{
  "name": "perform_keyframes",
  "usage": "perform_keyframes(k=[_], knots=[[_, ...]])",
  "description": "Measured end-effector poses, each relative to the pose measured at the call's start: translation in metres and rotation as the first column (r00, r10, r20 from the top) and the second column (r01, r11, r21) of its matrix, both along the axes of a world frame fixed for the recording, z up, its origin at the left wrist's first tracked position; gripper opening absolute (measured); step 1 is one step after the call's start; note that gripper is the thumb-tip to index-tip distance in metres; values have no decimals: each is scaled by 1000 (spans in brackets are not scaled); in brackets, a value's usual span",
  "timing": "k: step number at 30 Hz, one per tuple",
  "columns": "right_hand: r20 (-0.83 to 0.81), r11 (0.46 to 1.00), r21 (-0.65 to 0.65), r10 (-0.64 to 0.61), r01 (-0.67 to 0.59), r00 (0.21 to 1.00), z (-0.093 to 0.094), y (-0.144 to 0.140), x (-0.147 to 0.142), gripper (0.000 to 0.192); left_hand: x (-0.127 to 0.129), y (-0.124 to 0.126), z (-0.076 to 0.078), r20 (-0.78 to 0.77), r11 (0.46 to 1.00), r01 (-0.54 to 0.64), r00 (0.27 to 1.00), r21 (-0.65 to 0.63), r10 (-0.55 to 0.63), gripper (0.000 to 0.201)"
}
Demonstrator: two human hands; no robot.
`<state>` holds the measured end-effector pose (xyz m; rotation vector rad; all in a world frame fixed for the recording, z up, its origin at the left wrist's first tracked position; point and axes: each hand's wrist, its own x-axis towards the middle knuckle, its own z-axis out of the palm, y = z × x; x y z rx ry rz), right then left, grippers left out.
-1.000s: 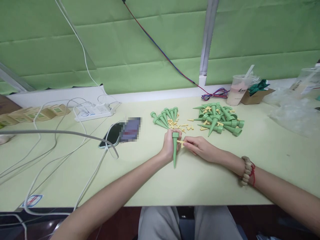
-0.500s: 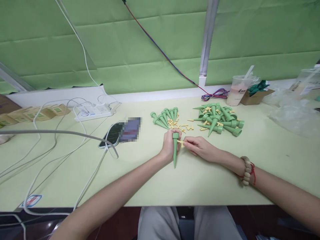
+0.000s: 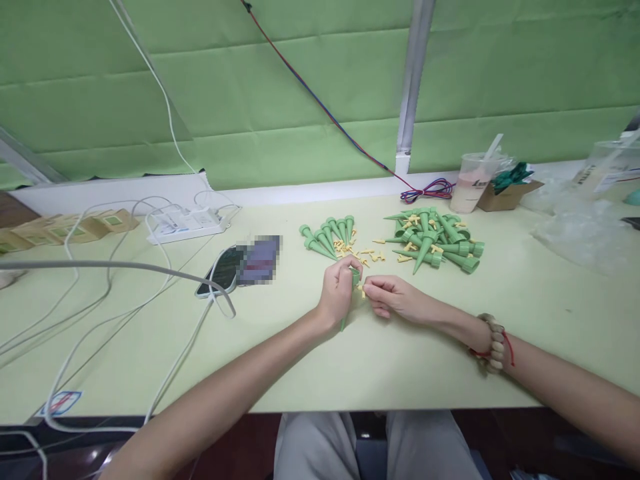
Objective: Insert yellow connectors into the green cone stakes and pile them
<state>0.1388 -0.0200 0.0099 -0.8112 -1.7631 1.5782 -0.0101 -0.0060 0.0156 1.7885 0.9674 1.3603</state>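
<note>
Your left hand [image 3: 336,293] sits at frame centre, fingers curled round a green plastic spike [image 3: 349,301]: a smooth, tapered cone, wide collar end up at the fingertips, point down toward the lower left and your body. Long axis is steeply tilted, tip just above or on the pale green tabletop [image 3: 390,360]; can't tell which. Most of the shaft is hidden behind your palm.

Your right hand [image 3: 393,297] is just right of it, thumb and forefinger pinched on a small yellow plastic peg [image 3: 361,289], held right at the spike's collar, touching or nearly so. Other fingers are loosely folded. A beaded bracelet with red cord [image 3: 493,341] is on that wrist.

Beyond the hands: loose yellow pegs [image 3: 367,253] scattered on the table, small and stubby. Left of them, a fanned row of green spikes [image 3: 327,237], collars away from you, tips converging toward the pegs. Right of them, a jumbled pile of green spikes [image 3: 436,240], some with yellow pegs fitted, pointing all ways.

Centre left: a phone [image 3: 223,271] lying flat, a grey cable [image 3: 125,267] looping over it. Farther back, a white power strip [image 3: 187,222] and a translucent plastic cup with a straw [image 3: 471,181], upper right, against the green fabric wall [image 3: 280,100].
</note>
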Motion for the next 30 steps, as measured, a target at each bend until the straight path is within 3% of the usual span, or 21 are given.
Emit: perform_keyframes(k=[3, 6, 8, 9, 11, 13, 14, 16, 19, 22, 24, 27, 30], knots=[[-167, 974, -219, 18, -55, 986, 1, -6, -6, 42, -3, 0, -1, -31, 996, -11, 999, 91, 13, 23], [-278, 884, -456, -34, -101, 960, 4, -12, -13, 43, -6, 1, -2, -88, 988, 5, 996, 153, 8, 20], [-291, 838, -537, -78, -95, 954, 5, -13, -16, 43, -6, 3, -2, -123, 990, 15, 992, 142, 3, 18], [-272, 842, -535, -92, -71, 958, 4, -13, -17, 42, -5, 4, -3, -120, 994, 10, 993, 113, 4, 17], [-174, 904, -426, -118, 33, 978, 1, -10, -17, 42, -2, 6, -3, -58, 999, -32, 998, -1, 32, 17], [-14, 974, -148, -177, 173, 984, -2, -7, -15, 42, 2, 9, -2, 44, 983, -85, 995, -164, 93, 20], [68, 974, 36, -225, 223, 972, -2, -5, -13, 40, 4, 10, -2, 92, 965, -97, 988, -244, 123, 21], [202, 898, 366, -331, 243, 922, -2, -2, -9, 32, 6, 11, -1, 164, 923, -95, 972, -372, 166, 22], [292, 744, 642, -460, 185, 839, 1, 2, -5, 24, 8, 9, 0, 215, 885, -65, 959, -462, 183, 21], [291, 637, 760, -515, 132, 806, 2, 4, -4, 29, 10, 4, 1, 231, 877, -53, 955, -477, 184, 20], [289, 621, 776, -511, 115, 809, 0, 3, -6, 31, 12, 0, 1, 235, 878, -68, 951, -473, 200, 19], [257, 672, 722, -478, 162, 840, -2, -2, -9, 32, 13, -7, 3, 231, 888, -92, 949, -451, 215, 17], [207, 772, 586, -436, 246, 876, -3, -8, -13, 35, 13, -12, 5, 224, 906, -79, 957, -415, 186, 18]])
